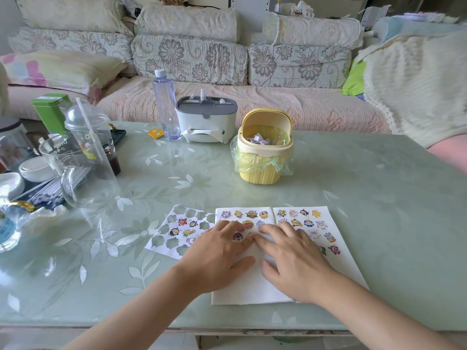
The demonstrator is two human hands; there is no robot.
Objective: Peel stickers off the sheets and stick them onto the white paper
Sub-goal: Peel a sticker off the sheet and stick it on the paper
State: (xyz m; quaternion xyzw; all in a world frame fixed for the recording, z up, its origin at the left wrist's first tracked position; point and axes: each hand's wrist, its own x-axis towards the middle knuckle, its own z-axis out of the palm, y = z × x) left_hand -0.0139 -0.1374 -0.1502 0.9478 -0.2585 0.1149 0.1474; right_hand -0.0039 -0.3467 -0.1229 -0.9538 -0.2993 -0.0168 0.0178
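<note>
The white paper (242, 286) lies open on the green table near its front edge, with several cartoon stickers stuck along its top part. A sticker sheet (177, 231) with many empty cut-outs and a few stickers left lies just left of the paper. My left hand (219, 251) rests flat on the paper's left half, fingers spread, with a purple sticker (238, 236) sitting on the back of one finger. My right hand (293, 256) lies flat on the paper beside it, fingertips pressing near the middle fold, almost touching the left fingertips.
A yellow mini bin (262, 152) with a plastic liner stands behind the paper. A tissue box (206, 122) and water bottle (165, 104) stand further back. Cups, a glass jar (83, 178) and dishes crowd the left side. A sofa runs behind the table.
</note>
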